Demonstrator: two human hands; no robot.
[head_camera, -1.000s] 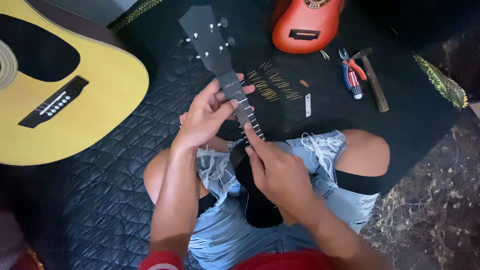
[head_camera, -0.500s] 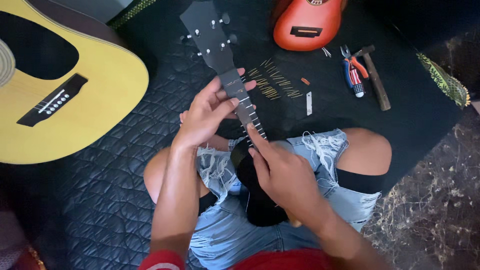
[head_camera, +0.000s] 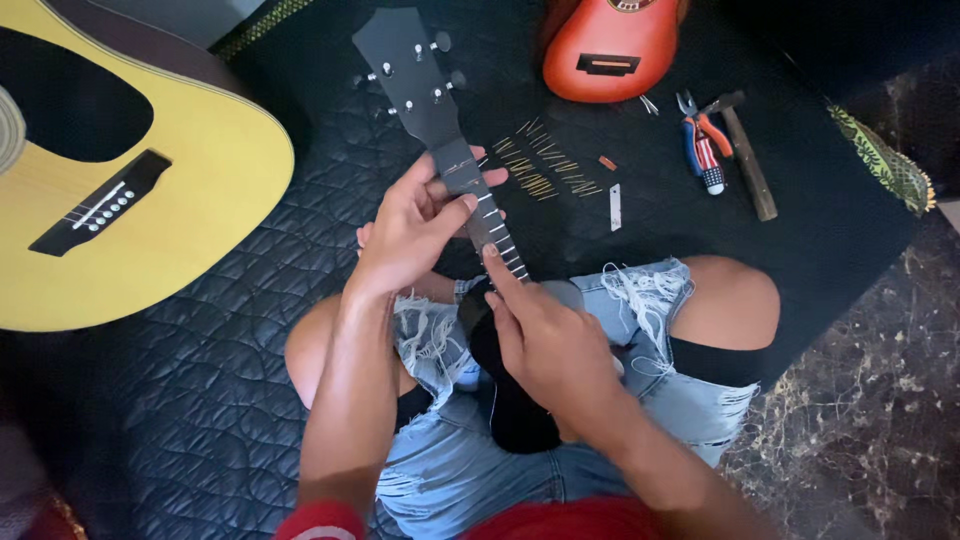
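The right hand has shifted along the black instrument neck. One second earlier its index fingertip pressed the fretboard at a lower point, nearer the knees; half a second earlier the hand covered that same stretch. Now the index fingertip rests on the fretboard just below the left hand. The left thumb now lies across the frets.

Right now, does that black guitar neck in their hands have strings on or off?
Off. The black guitar neck shows bare frets and no strings running to the tuning pegs.
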